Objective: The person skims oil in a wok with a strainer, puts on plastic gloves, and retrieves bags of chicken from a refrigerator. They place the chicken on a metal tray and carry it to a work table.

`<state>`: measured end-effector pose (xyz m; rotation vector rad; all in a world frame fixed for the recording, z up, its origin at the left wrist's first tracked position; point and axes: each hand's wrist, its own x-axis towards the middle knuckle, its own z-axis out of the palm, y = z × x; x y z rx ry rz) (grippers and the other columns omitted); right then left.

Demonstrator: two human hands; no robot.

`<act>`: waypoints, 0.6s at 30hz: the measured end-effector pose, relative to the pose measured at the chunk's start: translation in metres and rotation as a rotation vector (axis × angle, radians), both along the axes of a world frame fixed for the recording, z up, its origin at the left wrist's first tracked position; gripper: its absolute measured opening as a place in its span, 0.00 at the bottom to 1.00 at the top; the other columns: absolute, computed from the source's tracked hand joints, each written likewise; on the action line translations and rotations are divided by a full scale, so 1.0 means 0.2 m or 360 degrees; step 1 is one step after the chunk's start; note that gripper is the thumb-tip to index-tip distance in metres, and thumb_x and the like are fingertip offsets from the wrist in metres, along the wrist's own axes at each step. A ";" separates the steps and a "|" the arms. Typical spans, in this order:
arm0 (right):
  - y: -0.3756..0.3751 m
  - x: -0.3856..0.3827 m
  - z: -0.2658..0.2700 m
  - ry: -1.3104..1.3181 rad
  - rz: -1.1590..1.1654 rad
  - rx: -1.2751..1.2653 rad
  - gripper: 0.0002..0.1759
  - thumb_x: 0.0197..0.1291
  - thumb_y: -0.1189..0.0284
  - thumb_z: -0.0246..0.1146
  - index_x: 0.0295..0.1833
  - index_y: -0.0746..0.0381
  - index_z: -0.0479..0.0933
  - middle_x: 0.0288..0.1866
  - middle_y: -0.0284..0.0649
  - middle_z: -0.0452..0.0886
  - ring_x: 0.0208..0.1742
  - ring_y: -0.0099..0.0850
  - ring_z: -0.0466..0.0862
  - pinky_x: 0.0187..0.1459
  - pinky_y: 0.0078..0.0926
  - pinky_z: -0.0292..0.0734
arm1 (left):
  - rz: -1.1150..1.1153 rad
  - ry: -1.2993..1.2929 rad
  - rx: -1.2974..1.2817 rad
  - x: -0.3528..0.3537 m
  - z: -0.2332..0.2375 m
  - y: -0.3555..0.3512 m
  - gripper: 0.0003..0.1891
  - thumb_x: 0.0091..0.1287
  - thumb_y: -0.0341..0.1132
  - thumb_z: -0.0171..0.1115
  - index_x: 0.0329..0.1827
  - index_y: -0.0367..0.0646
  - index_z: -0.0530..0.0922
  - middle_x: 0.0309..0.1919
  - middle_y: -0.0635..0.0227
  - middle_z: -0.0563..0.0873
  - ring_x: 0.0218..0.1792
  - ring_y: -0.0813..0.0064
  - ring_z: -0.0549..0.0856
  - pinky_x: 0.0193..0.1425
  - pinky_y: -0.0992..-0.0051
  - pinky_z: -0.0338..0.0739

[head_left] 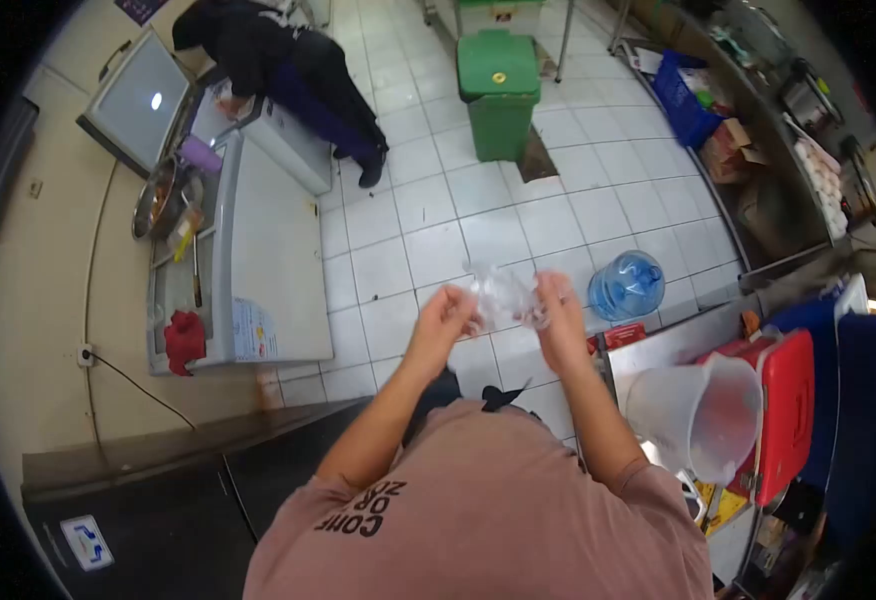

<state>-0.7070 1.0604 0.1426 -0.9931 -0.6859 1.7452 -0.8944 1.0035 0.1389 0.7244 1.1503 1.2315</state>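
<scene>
A crumpled clear plastic bag (503,297) is stretched between my two hands, in front of my chest and above the tiled floor. My left hand (446,313) has its fingers closed on the bag's left side. On the other side, my right hand (556,305) grips the bag with its thumb and fingers. The bag is see-through, and I cannot make out anything inside it.
A large blue water bottle (627,286) stands on the floor at right, near a translucent bucket (696,415) and a red cooler box (783,415). A green bin (499,95) stands ahead. At left, a person (288,75) bends over a chest freezer (268,250).
</scene>
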 end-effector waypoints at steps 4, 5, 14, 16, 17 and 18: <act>0.47 -0.17 0.00 -0.0053 0.0188 0.0025 0.22 0.66 0.67 0.64 0.62 0.65 0.71 0.41 0.33 0.77 0.38 0.22 0.77 0.40 0.28 0.78 | -0.0085 -0.0030 -0.0016 -0.27 -0.02 0.56 0.07 0.73 0.36 0.58 0.45 0.43 0.74 0.36 0.70 0.81 0.36 0.80 0.80 0.40 0.79 0.74; 0.56 -0.22 0.02 -0.0015 0.0238 0.0027 0.23 0.66 0.68 0.64 0.63 0.66 0.71 0.42 0.35 0.79 0.38 0.23 0.79 0.38 0.28 0.78 | -0.0193 0.0068 -0.0006 -0.33 -0.03 0.70 0.07 0.73 0.36 0.58 0.46 0.43 0.74 0.37 0.71 0.81 0.37 0.81 0.80 0.41 0.79 0.74; 1.30 -0.16 -0.08 -0.0159 -0.0353 -0.0099 0.14 0.66 0.68 0.64 0.48 0.70 0.77 0.37 0.40 0.83 0.32 0.27 0.83 0.35 0.26 0.82 | -0.0941 -0.0417 -0.0302 -0.26 0.00 1.84 0.15 0.71 0.35 0.61 0.56 0.39 0.74 0.47 0.69 0.81 0.47 0.80 0.79 0.50 0.77 0.74; 1.39 -0.06 -0.08 -0.0134 -0.0605 -0.0113 0.14 0.67 0.68 0.64 0.47 0.69 0.78 0.37 0.39 0.83 0.33 0.27 0.83 0.36 0.26 0.82 | -0.1130 -0.0463 -0.0292 -0.16 0.02 2.10 0.15 0.70 0.33 0.62 0.57 0.39 0.73 0.49 0.68 0.81 0.48 0.79 0.80 0.52 0.76 0.75; 1.48 0.02 -0.08 -0.0137 -0.0716 -0.0093 0.13 0.67 0.68 0.64 0.47 0.68 0.78 0.37 0.39 0.82 0.34 0.27 0.83 0.36 0.27 0.82 | -0.1247 -0.0384 -0.0278 -0.09 -0.04 2.25 0.15 0.70 0.33 0.62 0.55 0.39 0.72 0.49 0.67 0.80 0.48 0.77 0.80 0.53 0.74 0.75; 1.55 0.08 -0.10 -0.0038 -0.0869 -0.0156 0.13 0.67 0.68 0.64 0.47 0.67 0.78 0.37 0.37 0.82 0.34 0.26 0.82 0.36 0.27 0.82 | -0.1345 -0.0314 -0.0259 -0.02 -0.17 2.39 0.14 0.70 0.32 0.62 0.54 0.39 0.71 0.49 0.67 0.80 0.49 0.76 0.80 0.54 0.72 0.76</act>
